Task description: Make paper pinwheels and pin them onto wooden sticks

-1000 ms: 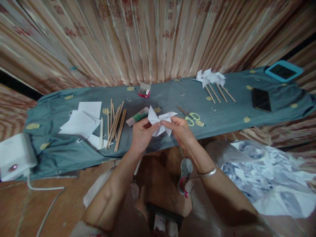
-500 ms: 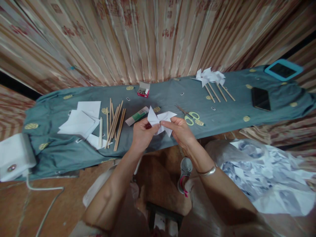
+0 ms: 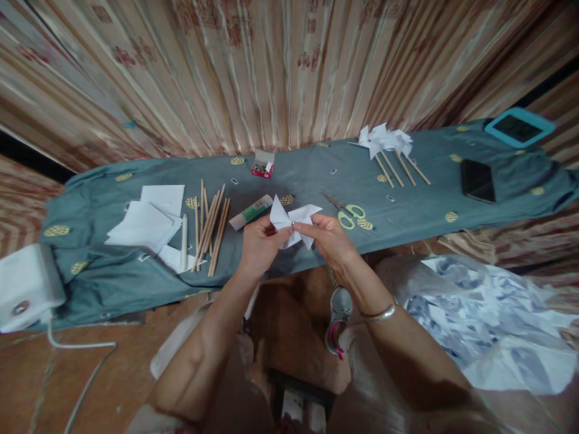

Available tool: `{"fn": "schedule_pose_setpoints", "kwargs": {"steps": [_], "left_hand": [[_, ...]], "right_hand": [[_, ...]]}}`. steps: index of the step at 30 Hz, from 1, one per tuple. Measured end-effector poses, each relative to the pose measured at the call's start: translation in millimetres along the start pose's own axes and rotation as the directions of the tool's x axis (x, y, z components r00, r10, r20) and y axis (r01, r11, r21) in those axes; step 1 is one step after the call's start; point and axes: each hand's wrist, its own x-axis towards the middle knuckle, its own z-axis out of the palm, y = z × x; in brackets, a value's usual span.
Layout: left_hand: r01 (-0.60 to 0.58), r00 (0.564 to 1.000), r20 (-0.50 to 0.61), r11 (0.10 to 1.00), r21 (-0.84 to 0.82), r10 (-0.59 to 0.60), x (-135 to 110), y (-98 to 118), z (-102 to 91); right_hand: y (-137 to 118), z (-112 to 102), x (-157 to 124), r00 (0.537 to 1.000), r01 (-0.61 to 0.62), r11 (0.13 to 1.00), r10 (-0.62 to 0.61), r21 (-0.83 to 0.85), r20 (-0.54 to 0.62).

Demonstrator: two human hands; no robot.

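Note:
A white folded paper pinwheel (image 3: 289,219) is held up over the front edge of the teal cloth-covered bench (image 3: 136,283). My left hand (image 3: 261,243) grips it from the left with thumb and fingers closed on its centre. My right hand (image 3: 329,238) pinches the same centre from the right, where a small shiny pin head shows. A glue stick (image 3: 251,212) lies just behind the paper, and green-handled scissors (image 3: 349,214) lie to the right of my right hand.
Several wooden sticks (image 3: 210,229) and a stack of white paper squares (image 3: 149,223) lie at left. Finished pinwheels on sticks (image 3: 389,147), a dark phone (image 3: 477,181), a blue-cased tablet (image 3: 518,128) and a small red box (image 3: 263,164) sit farther back. A white device (image 3: 27,286) rests at far left.
Almost nothing has moved. Both hands stay pinched on the pinwheel's centre, with only a slight shift of the fingers and paper.

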Motion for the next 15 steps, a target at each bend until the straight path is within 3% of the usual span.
{"fn": "schedule_pose_setpoints", "kwargs": {"steps": [15], "left_hand": [[0.011,1.000,-0.025,0.999,0.033,-0.010,0.1,-3.0,-2.8]], "right_hand": [[3.7,3.1,3.0,0.999,-0.033,0.998,0.034,0.054,-0.013]]}}
